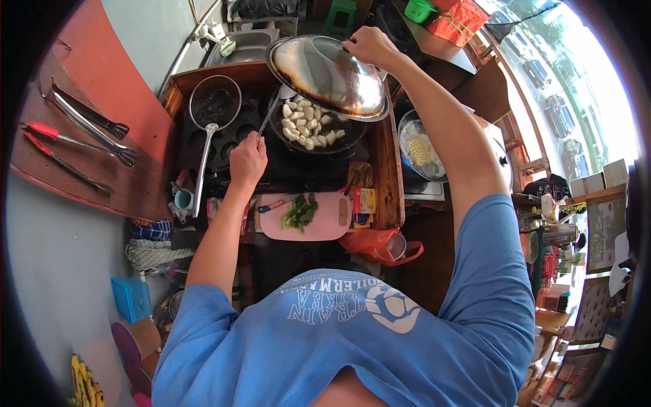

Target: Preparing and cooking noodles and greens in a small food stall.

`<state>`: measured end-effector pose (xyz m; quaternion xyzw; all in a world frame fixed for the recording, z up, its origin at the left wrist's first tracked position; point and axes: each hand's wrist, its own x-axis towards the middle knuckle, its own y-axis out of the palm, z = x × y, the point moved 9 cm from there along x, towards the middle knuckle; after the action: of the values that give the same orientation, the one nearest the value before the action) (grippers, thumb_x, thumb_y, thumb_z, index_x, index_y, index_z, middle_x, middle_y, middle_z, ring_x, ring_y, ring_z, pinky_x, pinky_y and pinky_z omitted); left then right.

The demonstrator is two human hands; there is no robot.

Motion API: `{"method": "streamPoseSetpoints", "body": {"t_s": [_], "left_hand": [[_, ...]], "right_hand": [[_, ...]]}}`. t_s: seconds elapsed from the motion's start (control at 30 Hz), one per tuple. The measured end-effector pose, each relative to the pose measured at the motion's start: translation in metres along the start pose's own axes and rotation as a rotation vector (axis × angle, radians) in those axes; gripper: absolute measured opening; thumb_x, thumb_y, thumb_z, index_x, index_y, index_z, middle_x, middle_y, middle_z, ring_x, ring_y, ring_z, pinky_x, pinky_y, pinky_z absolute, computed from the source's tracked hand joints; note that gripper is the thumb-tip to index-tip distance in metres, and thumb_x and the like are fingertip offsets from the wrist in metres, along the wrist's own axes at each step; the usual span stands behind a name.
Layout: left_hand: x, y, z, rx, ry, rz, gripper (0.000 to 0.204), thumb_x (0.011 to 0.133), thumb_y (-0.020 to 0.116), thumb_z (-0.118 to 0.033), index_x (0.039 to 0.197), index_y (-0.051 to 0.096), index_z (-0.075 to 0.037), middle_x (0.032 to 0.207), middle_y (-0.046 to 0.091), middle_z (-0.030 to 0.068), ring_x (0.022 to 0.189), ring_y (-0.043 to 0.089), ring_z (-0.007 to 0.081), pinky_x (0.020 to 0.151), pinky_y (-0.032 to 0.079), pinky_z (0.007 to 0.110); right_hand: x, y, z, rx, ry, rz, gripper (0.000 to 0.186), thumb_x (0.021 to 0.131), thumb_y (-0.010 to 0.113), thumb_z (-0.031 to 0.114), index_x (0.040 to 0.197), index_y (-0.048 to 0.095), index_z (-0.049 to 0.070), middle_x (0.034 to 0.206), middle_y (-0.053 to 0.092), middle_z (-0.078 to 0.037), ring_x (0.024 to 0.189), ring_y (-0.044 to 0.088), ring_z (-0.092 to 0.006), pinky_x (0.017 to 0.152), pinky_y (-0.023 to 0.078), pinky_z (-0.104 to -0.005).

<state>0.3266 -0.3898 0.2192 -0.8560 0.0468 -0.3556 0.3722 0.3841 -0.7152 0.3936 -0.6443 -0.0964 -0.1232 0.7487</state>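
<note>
My left hand (248, 161) is closed round the handle of a metal spatula (270, 115), whose blade reaches the near left rim of a dark wok (325, 147). Pale, chunky pieces of food (308, 125) lie in the wok. With my right hand (371, 49) I grip the knob of a large domed metal lid (332, 74), scorched brown along its edge. The lid is tilted over the far part of the wok and hides it. Below the stove, chopped green leaves (300, 211) and a knife (271, 206) rest on a pink cutting board (332, 230).
A long-handled strainer (215, 102) sits left on the stove. To the right, a pan (407, 136) holds a block of noodles (424, 150) in liquid. Tongs (91, 125) hang on the left wall. A red plastic bag (380, 245) is beside the board; a sink (251, 46) lies beyond the stove.
</note>
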Motion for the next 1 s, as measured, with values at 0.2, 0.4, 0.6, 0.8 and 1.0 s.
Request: {"method": "streamPoseSetpoints", "body": {"t_s": [0.2, 0.4, 0.6, 0.8, 1.0], "left_hand": [[0.002, 0.01, 0.001, -0.007, 0.019, 0.009, 0.016, 0.095, 0.058, -0.017, 0.086, 0.056, -0.004, 0.072, 0.064, 0.0174, 0.071, 0.065, 0.0395, 0.061, 0.052, 0.05], [-0.009, 0.0, 0.005, -0.017, -0.026, 0.002, 0.019, 0.095, 0.059, -0.017, 0.082, 0.055, -0.004, 0.072, 0.064, 0.017, 0.072, 0.065, 0.0392, 0.061, 0.051, 0.05], [-0.025, -0.011, -0.009, -0.167, -0.095, 0.029, 0.018, 0.093, 0.061, -0.016, 0.083, 0.058, -0.002, 0.072, 0.064, 0.0176, 0.071, 0.065, 0.0397, 0.061, 0.051, 0.047], [-0.015, -0.03, -0.011, -0.042, -0.089, 0.029, 0.017, 0.092, 0.061, -0.016, 0.085, 0.062, -0.001, 0.074, 0.066, 0.0187, 0.072, 0.066, 0.0395, 0.062, 0.051, 0.047], [-0.018, -0.035, -0.01, -0.14, -0.17, 0.055, 0.019, 0.09, 0.064, -0.018, 0.087, 0.067, 0.001, 0.075, 0.067, 0.0195, 0.073, 0.068, 0.0384, 0.064, 0.052, 0.043]], "right_hand": [[-0.004, -0.004, 0.0, -0.026, 0.005, 0.015, 0.042, 0.082, 0.062, 0.037, 0.083, 0.073, -0.004, 0.086, 0.069, -0.027, 0.086, 0.068, -0.0436, 0.08, 0.056, -0.047], [-0.007, -0.008, 0.0, -0.031, 0.009, 0.013, 0.042, 0.082, 0.062, 0.036, 0.083, 0.073, -0.004, 0.086, 0.069, -0.027, 0.086, 0.068, -0.0432, 0.08, 0.056, -0.0471], [-0.009, -0.007, -0.003, -0.03, 0.022, 0.022, 0.042, 0.081, 0.061, 0.036, 0.084, 0.072, -0.004, 0.087, 0.069, -0.027, 0.087, 0.068, -0.0434, 0.081, 0.056, -0.0477], [-0.011, -0.005, -0.001, -0.039, 0.039, 0.026, 0.042, 0.081, 0.061, 0.035, 0.087, 0.072, -0.005, 0.092, 0.069, -0.028, 0.091, 0.068, -0.0433, 0.083, 0.056, -0.0474], [-0.016, -0.009, 0.006, -0.013, 0.06, 0.041, 0.041, 0.08, 0.061, 0.035, 0.088, 0.073, -0.004, 0.093, 0.069, -0.028, 0.092, 0.068, -0.0434, 0.085, 0.056, -0.0474]]}}
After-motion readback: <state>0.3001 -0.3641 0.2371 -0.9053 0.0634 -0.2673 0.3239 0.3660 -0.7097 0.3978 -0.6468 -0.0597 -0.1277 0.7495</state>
